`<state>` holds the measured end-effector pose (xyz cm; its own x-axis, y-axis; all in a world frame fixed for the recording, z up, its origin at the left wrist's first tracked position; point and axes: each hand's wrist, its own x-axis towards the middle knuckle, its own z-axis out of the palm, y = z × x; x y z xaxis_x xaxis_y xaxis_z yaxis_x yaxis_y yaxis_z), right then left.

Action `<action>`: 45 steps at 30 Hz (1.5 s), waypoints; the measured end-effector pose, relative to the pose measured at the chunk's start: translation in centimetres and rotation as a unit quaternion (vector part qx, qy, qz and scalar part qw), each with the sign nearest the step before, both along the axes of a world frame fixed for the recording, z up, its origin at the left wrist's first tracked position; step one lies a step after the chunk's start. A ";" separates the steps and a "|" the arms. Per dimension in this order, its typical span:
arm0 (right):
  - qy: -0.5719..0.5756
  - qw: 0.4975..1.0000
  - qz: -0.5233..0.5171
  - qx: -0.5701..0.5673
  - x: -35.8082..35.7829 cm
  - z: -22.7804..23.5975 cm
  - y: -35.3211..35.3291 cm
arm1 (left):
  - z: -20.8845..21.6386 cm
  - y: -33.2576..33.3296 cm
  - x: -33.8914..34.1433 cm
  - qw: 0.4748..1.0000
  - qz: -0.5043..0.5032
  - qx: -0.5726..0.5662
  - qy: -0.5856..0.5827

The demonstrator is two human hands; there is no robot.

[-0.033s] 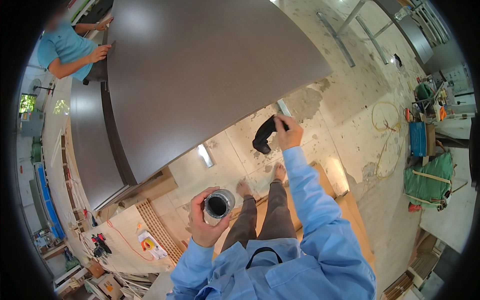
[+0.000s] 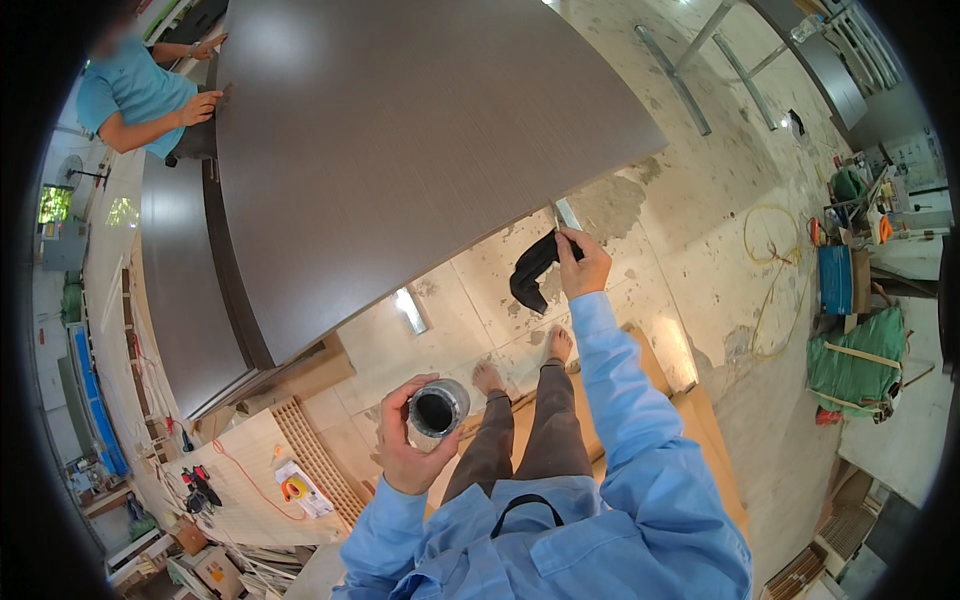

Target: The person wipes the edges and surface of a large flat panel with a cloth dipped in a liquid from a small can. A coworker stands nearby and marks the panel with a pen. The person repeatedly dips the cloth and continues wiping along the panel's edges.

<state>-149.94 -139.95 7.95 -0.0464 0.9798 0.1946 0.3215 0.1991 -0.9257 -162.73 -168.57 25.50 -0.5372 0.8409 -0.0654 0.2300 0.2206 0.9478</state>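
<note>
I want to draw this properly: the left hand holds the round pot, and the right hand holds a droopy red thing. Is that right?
Not quite: the droopy thing in the right hand is black, not red, as the head view shows. The left hand does hold the round pot.

No text, label, brand, number or sign can be read in the view. On the white sheet (image 2: 318, 503) lying on the pale board (image 2: 240, 475) at the lower left, faint print-like marks can be seen, but they are too small to be made out. Small dark marks on the brown carton (image 2: 222, 573) nearby cannot be deciphered either
</note>
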 end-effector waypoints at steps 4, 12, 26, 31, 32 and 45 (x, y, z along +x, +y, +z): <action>-0.096 0.978 0.184 0.027 -0.1 -0.2 0.1 | -0.3 -1.6 -0.9 1.000 0.009 0.003 -0.024; -0.040 0.993 0.100 -0.037 -1.4 -0.3 -0.9 | -1.0 -3.9 -2.3 1.000 0.011 0.011 -0.007; -0.024 0.994 0.105 0.024 -2.7 -0.1 -2.9 | 1.3 -4.0 -1.0 0.998 0.058 -0.020 0.007; -0.045 0.985 0.169 -0.005 -4.0 0.4 -4.8 | 1.7 -3.8 -0.9 0.997 0.065 -0.041 0.009; -0.067 0.969 0.238 -0.015 -4.3 0.4 -5.0 | 1.7 -3.7 -1.0 0.997 0.070 -0.036 0.010; -0.051 0.984 0.171 0.000 -6.2 0.1 -8.0 | 0.3 -7.5 -5.7 0.999 0.043 -0.031 -0.005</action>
